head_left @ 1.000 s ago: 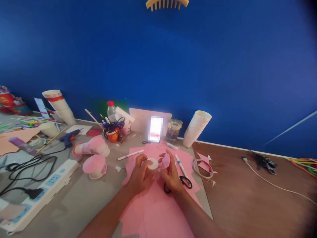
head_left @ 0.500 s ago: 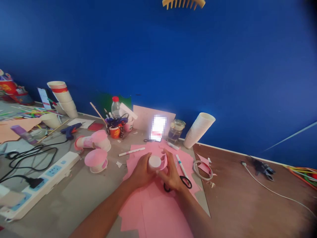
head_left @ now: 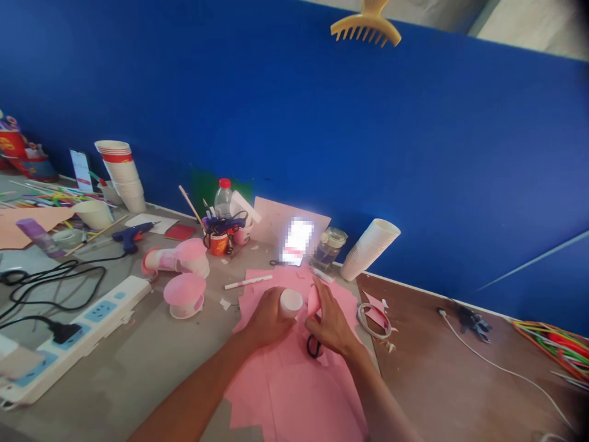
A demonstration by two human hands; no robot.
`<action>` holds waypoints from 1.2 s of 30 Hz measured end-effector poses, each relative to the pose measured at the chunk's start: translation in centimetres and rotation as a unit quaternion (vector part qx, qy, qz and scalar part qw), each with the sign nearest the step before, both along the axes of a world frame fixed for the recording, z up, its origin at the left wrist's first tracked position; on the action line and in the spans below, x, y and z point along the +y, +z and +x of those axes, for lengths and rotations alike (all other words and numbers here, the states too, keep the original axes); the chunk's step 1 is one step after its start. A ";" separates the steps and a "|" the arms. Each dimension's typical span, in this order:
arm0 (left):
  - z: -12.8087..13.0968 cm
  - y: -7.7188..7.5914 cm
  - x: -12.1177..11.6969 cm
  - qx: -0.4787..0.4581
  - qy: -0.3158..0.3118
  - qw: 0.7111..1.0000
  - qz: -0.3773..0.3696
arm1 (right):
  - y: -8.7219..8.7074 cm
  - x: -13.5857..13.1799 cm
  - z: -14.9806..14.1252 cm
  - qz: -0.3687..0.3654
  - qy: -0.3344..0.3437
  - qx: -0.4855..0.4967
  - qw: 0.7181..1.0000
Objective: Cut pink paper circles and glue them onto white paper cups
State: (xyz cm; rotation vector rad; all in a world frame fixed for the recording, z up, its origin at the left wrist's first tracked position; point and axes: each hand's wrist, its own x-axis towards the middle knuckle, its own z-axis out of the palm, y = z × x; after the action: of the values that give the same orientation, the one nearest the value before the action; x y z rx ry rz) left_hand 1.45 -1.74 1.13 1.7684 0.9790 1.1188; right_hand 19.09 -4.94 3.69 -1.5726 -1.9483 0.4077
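My left hand (head_left: pixel 267 320) is wrapped round a white paper cup (head_left: pixel 291 301), its round white end facing up. Just right of it, my right hand (head_left: pixel 332 323) grips a small piece of pink paper (head_left: pixel 313 301) between thumb and fingers, apart from the cup. Beneath both hands lie overlapping pink paper sheets (head_left: pixel 304 399). Black scissors (head_left: pixel 314 347) rest on them under my right hand, mostly covered. A white marker (head_left: pixel 248 282) lies to the left of the sheets.
Pink-topped paper cup pieces (head_left: pixel 184 294), a blue glue gun (head_left: pixel 133 234) and a power strip (head_left: pixel 87 325) are on the left. Behind stand a lit phone (head_left: pixel 297 239), a glass jar (head_left: pixel 330 245) and a leaning cup stack (head_left: pixel 370 248). A tape ring (head_left: pixel 373 320) lies right.
My right hand has moved right with the pink paper, away from the cup. My left hand still holds the cup. The camera view has tilted up slightly.
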 end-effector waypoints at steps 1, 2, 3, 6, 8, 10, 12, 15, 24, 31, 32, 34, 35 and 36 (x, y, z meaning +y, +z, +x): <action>0.0 -0.1 0.1 -0.002 0.008 1.000 0.002 | 0.2 -0.1 0.3 -0.012 -0.011 -0.027 1.000; 0.0 -0.3 0.2 -0.003 0.015 1.000 0.005 | 0.4 -0.2 0.5 -0.028 -0.016 -0.051 0.998; 0.0 -0.6 0.3 -0.006 0.022 1.000 0.008 | 0.5 -0.2 0.7 -0.046 -0.017 -0.071 0.996; 0.1 -1.8 0.8 -0.026 0.050 0.998 -0.004 | 0.8 0.1 1.3 -0.096 0.005 -0.105 0.990; 0.2 -2.7 1.1 -0.031 0.080 0.996 -0.022 | 0.8 1.0 1.9 -0.103 -0.001 -0.115 0.988; 0.2 -3.3 1.3 -0.030 0.079 0.996 -0.034 | 0.6 2.4 2.7 -0.065 -0.086 -0.127 0.986; 0.2 -3.5 1.3 -0.037 0.065 0.996 -0.040 | 0.2 4.1 3.5 -0.048 -0.169 -0.146 0.974; -0.1 -3.3 1.2 -0.062 0.043 0.996 -0.042 | -0.6 6.3 4.5 -0.050 -0.211 -0.159 0.963; -1.3 -2.2 1.3 -0.084 0.122 0.986 0.077 | -1.4 8.0 4.7 -0.044 -0.238 -0.130 0.961; -1.7 -0.1 0.9 -0.097 0.205 0.960 0.165 | 2.3 3.4 1.5 -0.019 -0.140 0.035 0.989; -1.7 0.5 0.6 -0.115 0.188 0.964 0.152 | 2.7 2.4 0.5 -0.027 -0.086 0.145 0.985; -1.6 1.6 0.0 -0.171 0.151 0.966 0.125 | 3.2 0.5 -1.5 -0.059 0.001 0.301 0.952; -1.5 2.1 -0.4 -0.198 0.126 0.967 0.102 | 3.4 -0.3 -2.5 -0.083 0.032 0.344 0.935; -1.4 2.6 -0.7 -0.225 0.096 0.967 0.075 | 3.5 -0.9 -3.3 -0.104 0.050 0.370 0.922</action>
State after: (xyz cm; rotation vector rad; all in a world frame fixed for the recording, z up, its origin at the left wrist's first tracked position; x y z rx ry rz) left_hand 0.06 -2.42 3.78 1.4549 0.8113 1.6670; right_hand 15.76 -5.83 7.21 -1.1802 -1.4164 1.1044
